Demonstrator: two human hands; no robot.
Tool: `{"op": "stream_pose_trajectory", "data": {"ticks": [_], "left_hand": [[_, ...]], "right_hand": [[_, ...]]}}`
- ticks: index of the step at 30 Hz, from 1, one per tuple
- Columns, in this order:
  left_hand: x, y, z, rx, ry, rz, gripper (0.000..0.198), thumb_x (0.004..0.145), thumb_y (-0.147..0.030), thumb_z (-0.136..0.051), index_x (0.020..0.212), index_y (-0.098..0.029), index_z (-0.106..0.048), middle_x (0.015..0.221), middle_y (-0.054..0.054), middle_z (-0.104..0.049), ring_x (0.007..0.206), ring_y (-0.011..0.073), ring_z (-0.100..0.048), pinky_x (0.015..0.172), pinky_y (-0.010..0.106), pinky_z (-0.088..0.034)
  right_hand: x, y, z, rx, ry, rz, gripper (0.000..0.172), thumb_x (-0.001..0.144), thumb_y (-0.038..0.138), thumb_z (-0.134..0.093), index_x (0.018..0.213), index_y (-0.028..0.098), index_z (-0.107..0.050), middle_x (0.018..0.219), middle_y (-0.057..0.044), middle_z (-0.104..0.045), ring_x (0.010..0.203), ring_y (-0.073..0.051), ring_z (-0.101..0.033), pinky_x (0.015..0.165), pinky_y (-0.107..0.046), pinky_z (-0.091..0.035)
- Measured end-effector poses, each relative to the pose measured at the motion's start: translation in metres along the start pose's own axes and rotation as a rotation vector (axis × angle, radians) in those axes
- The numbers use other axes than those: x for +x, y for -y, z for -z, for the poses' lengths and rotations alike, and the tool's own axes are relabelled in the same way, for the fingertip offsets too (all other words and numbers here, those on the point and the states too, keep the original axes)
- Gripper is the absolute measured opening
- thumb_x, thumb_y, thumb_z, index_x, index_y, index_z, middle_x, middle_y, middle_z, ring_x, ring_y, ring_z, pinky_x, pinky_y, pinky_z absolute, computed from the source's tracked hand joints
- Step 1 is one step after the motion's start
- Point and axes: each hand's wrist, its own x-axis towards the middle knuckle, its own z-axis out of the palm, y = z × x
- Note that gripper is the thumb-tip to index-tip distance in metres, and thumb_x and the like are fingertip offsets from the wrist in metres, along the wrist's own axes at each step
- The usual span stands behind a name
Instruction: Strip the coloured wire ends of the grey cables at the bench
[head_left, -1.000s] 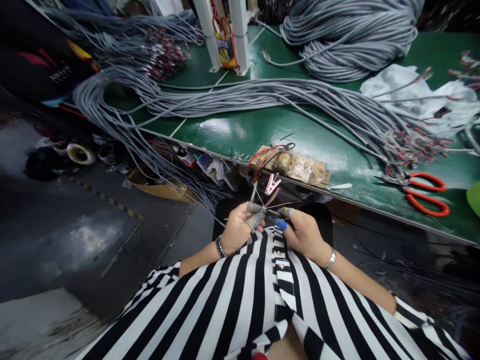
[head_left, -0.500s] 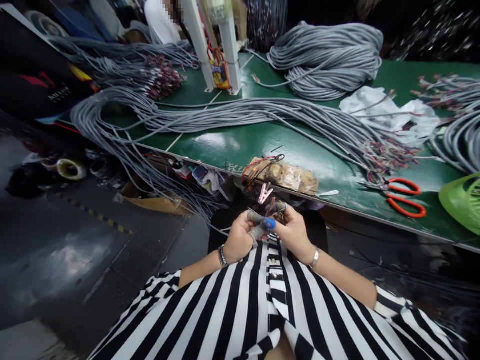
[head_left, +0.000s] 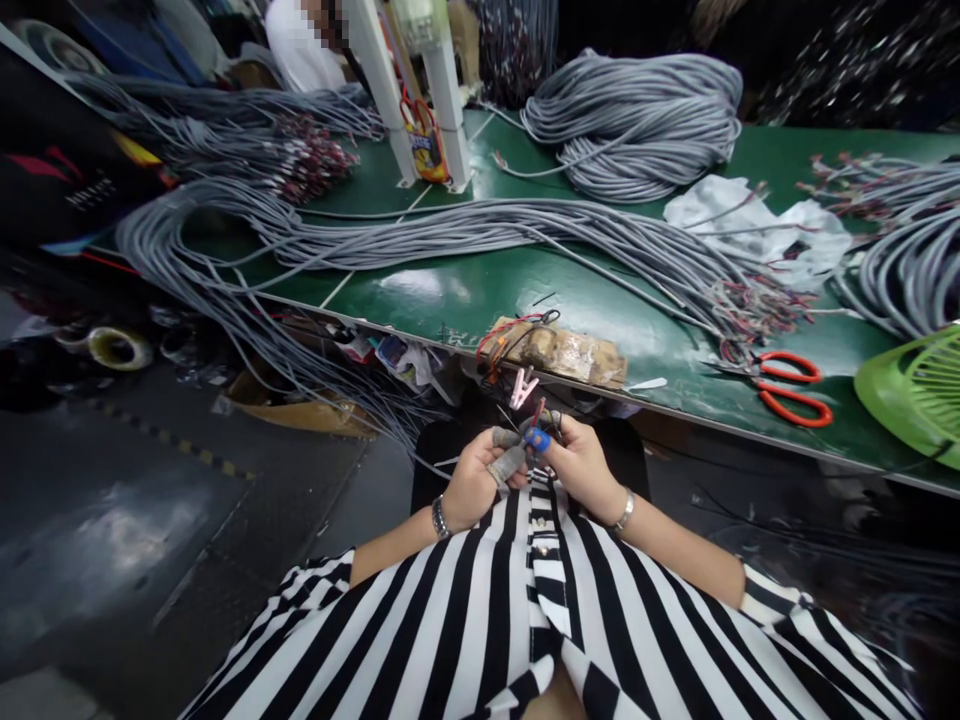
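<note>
Wires (head_left: 539, 408) pinched at the fingertips (head_left: 537, 440).
Left hand (head_left: 474, 482) and right hand (head_left: 589, 468) nearly closed on them; reddish ends poke up just past the right thumb.

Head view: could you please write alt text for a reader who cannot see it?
The left hand and right hand pinch thin wires in front of a striped shirt. Beyond, a green table holds long grey cables and orange-handled scissors.

Orange-handled scissors (head_left: 759, 374) on green table (head_left: 487, 285)
</note>
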Motion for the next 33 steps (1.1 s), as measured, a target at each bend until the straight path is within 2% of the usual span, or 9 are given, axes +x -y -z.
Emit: {"op": "stream_pose_trajectory", "data": {"ticks": [3,9,14,19,25,33], "left_hand": [[0.001,0.001,0.000,-0.001,-0.022,0.004,0.029,0.077,-0.038,-0.070,0.087,-0.015,-0.054,0.065,-0.001,-0.063,0.053,0.0083,-0.059,0.052,0.019,-0.047],[0.000,0.001,0.004,-0.054,-0.176,-0.059,0.025,0.079,-0.035,-0.068,0.086,-0.016,-0.053,0.065,-0.002,-0.063,0.052,0.0079,-0.059,0.049,0.018,-0.047],[0.000,0.000,0.006,-0.025,-0.219,-0.085,0.025,0.078,-0.035,-0.068,0.085,-0.016,-0.053,0.064,-0.002,-0.062,0.051,0.0081,-0.058,0.048,0.018,-0.047],[0.000,0.002,0.007,-0.014,-0.219,-0.081,0.026,0.077,-0.034,-0.068,0.087,-0.017,-0.052,0.064,-0.002,-0.062,0.051,0.0086,-0.058,0.049,0.019,-0.047],[0.000,0.005,0.008,-0.029,-0.224,-0.061,0.028,0.075,-0.035,-0.070,0.087,-0.017,-0.052,0.064,-0.002,-0.063,0.050,0.0085,-0.058,0.049,0.019,-0.046],[0.002,0.004,0.007,-0.027,-0.238,-0.063,0.029,0.074,-0.037,-0.071,0.084,-0.017,-0.052,0.063,-0.003,-0.062,0.050,0.0085,-0.058,0.048,0.019,-0.046]], "right_hand": [[0.000,-0.001,0.001,-0.018,0.004,-0.017,0.029,0.081,0.045,-0.061,0.082,0.016,-0.061,0.066,0.001,-0.056,0.058,-0.010,-0.047,0.054,-0.022,-0.041],[-0.008,-0.004,0.013,-0.043,0.027,-0.022,0.036,0.086,0.052,-0.052,0.082,0.017,-0.057,0.067,0.000,-0.051,0.057,-0.009,-0.042,0.052,-0.022,-0.036],[-0.016,-0.004,0.020,0.137,0.072,-0.195,0.038,0.088,0.056,-0.048,0.079,0.019,-0.050,0.057,0.006,-0.036,0.047,-0.006,-0.026,0.042,-0.021,-0.022],[-0.016,-0.003,0.019,0.339,0.079,-0.282,0.037,0.085,0.057,-0.054,0.086,0.019,-0.051,0.055,0.009,-0.025,0.045,-0.005,-0.018,0.040,-0.020,-0.013],[-0.013,-0.003,0.019,0.403,0.010,-0.337,0.040,0.082,0.058,-0.057,0.086,0.019,-0.052,0.056,0.009,-0.024,0.043,-0.004,-0.015,0.038,-0.019,-0.011],[-0.011,-0.007,0.021,0.423,0.024,-0.343,0.039,0.079,0.055,-0.062,0.078,0.019,-0.046,0.053,0.010,-0.027,0.042,-0.003,-0.016,0.038,-0.018,-0.012]]}}
